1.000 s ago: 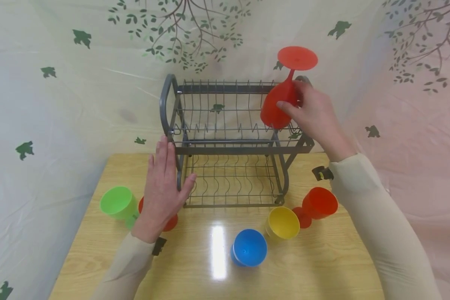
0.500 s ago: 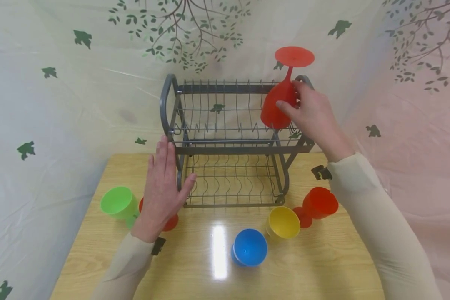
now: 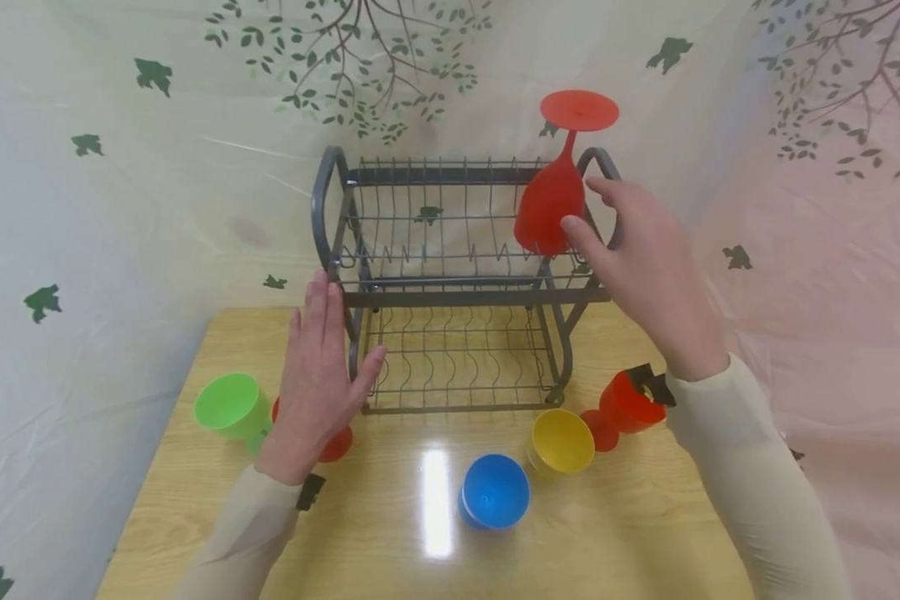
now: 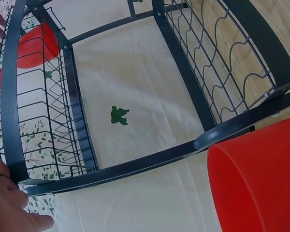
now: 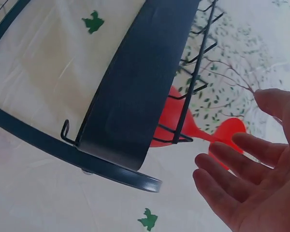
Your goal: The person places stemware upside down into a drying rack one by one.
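A red plastic goblet (image 3: pixel 551 208) stands upside down and slightly tilted at the right end of the upper tier of the dark dish rack (image 3: pixel 465 297). Just right of its bowl is my right hand (image 3: pixel 648 271), thumb and fingers spread and holding nothing. The right wrist view shows those loose fingers (image 5: pixel 227 169) apart from the goblet (image 5: pixel 176 118), whose bowl is partly hidden by the rack. My left hand (image 3: pixel 315 383), fingers straight, rests against the rack's left side. Beneath it a second red goblet (image 3: pixel 336 446) is mostly covered; its bowl (image 4: pixel 266 179) shows in the left wrist view.
On the wooden table (image 3: pixel 375 533) stand a green goblet (image 3: pixel 232 404) at left, a blue cup (image 3: pixel 495 493) in front, a yellow cup (image 3: pixel 562 443) and another red goblet (image 3: pixel 621 404) at right. A patterned sheet (image 3: pixel 195 200) hangs behind the rack.
My right hand has let go of the red goblet and drawn back slightly right and down. The goblet stays in the upper tier. My left hand keeps its place on the rack.
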The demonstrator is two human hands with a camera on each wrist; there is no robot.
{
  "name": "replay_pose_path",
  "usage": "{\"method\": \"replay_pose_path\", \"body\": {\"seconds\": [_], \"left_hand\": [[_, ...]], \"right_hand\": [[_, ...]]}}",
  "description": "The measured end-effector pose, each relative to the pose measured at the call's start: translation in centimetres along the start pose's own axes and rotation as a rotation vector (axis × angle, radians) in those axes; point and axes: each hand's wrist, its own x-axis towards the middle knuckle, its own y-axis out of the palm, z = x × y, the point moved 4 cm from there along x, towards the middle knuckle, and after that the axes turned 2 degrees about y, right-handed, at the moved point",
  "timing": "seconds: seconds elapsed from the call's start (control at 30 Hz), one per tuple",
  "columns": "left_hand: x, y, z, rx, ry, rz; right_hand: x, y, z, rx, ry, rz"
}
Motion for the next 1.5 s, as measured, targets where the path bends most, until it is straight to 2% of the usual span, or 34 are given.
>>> {"method": "replay_pose_path", "body": {"seconds": [0.2,0.33,0.5,0.7,0.9,1.07,1.17,1.3,1.5], "left_hand": [[0.0,0.2,0.0,-0.010,-0.002,-0.013],[0.0,0.2,0.0,-0.012,-0.006,-0.008],[0.0,0.1,0.0,-0.013,-0.026,0.002],[0.1,0.1,-0.1,-0.034,-0.018,-0.023],[-0.2,0.0,-0.3,-0.029,-0.028,-0.017],[-1.0,0.1,-1.0,-0.005,-0.001,-0.035],[-1.8,0.3,-1.9,-0.017,0.035,-0.064],[-3.0,1.0,-3.4,-0.072,0.077,-0.055],[-4.2,2.1,-5.9,-0.157,0.147,0.028]], "right_hand": [[-2.8,-0.1,-0.5,0.062,-0.018,-0.133],[-4.3,0.1,-1.0,0.112,-0.035,-0.190],[-6.0,0.4,-1.6,0.170,-0.098,-0.251],[-8.0,0.9,-2.5,0.214,-0.194,-0.319],[-9.9,1.8,-3.6,0.263,-0.202,-0.310],[-11.5,2.8,-4.7,0.272,-0.170,-0.295],[-12.4,3.6,-5.5,0.262,-0.127,-0.274],[-13.4,4.6,-6.4,0.238,-0.107,-0.255],[-13.9,5.8,-6.9,0.244,-0.128,-0.247]]}}
